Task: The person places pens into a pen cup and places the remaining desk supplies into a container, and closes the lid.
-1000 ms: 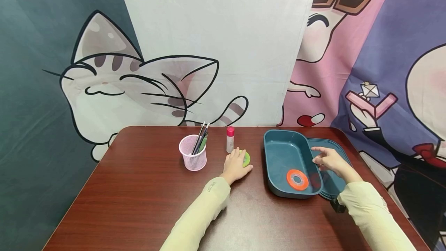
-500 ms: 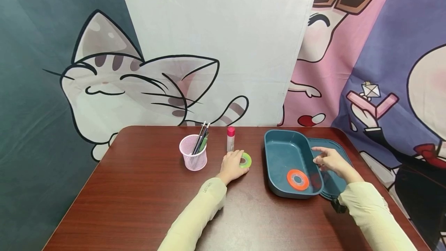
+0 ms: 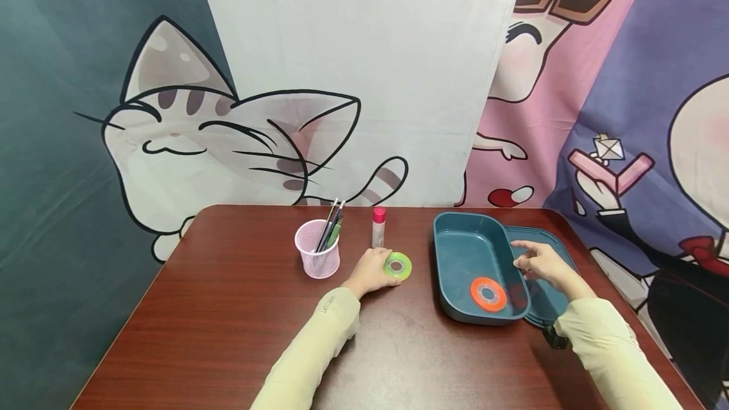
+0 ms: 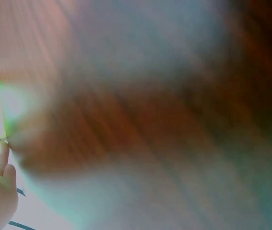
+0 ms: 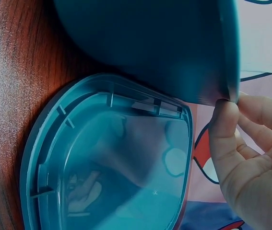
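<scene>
Green tape roll: here it is, the green tape roll point(image 3: 407, 266), out over the middle of the table point(image 3: 228, 340); whether it touches the wood, I can't tell.
Left hand: at the roll's 9 o'clock, the left hand point(image 3: 370, 271) has thumb and fingertips pinching its edge.
Right hand: over at the box's 3 o'clock, the right hand point(image 3: 538, 262) pinches the rim between thumb and index finger.
Blue box: sitting at 3 o'clock from the green roll, the blue box point(image 3: 464, 245) carries an orange tape roll point(image 3: 476, 294) towards its 6 o'clock end.
Lid: at the box's 3 o'clock, the lid point(image 3: 543, 299), partly hidden by the box from overhead.
Glue stick: upright at the green roll's 11 o'clock, the red-capped glue stick point(image 3: 378, 229).
Pen cup: further out at 9 o'clock, the pink mesh cup point(image 3: 316, 264) with pens point(image 3: 330, 231) leaning to 1 o'clock.
</scene>
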Tool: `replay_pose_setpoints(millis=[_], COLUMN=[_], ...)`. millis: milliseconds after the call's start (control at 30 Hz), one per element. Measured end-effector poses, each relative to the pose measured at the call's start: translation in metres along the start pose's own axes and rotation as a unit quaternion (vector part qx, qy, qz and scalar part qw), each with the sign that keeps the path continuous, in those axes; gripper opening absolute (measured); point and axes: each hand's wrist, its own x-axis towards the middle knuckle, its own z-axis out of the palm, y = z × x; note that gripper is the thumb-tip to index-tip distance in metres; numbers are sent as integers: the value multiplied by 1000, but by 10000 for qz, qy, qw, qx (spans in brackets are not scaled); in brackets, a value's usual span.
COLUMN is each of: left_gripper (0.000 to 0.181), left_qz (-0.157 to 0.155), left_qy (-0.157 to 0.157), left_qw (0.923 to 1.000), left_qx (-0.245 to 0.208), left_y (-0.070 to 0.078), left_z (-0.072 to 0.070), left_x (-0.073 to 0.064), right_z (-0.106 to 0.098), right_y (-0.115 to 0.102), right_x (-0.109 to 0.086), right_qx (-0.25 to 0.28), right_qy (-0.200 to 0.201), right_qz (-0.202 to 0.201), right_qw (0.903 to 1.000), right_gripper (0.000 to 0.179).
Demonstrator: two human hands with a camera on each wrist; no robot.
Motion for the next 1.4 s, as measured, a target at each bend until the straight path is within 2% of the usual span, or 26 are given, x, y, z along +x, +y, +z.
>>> replay_pose_setpoints(millis=[200,600,833,1100,1233,1400], left_gripper=[80,73,68,63,66,65], left_qz=[-260,-225,26,247,282,267], left_qy=[-151,132,507,988,1113,1112], left_qw=[9990,9985,9985,9947,9926,9918], left_qx=[324,474,209,-145,-388,-564], left_y=[0,1,8,13,19,29], left_z=[-4,-2,-6,-10,-14,-19], left_x=[-3,-5,-4,1,3,8], right_z=[0,0,0,0,0,0], right_y=[1,0,-1,-2,-1,2], right_x=[0,-1,-1,-2,-1,0], right_qx=[13,-14,-34,-54,-36,-6], right_qy=[-10,1,-4,2,13,4], right_qz=[-20,-32,-22,-24,-49,-60], right_qw=[10000,10000,10000,10000,10000,10000], right_gripper=[54,54,54,54,54,54])
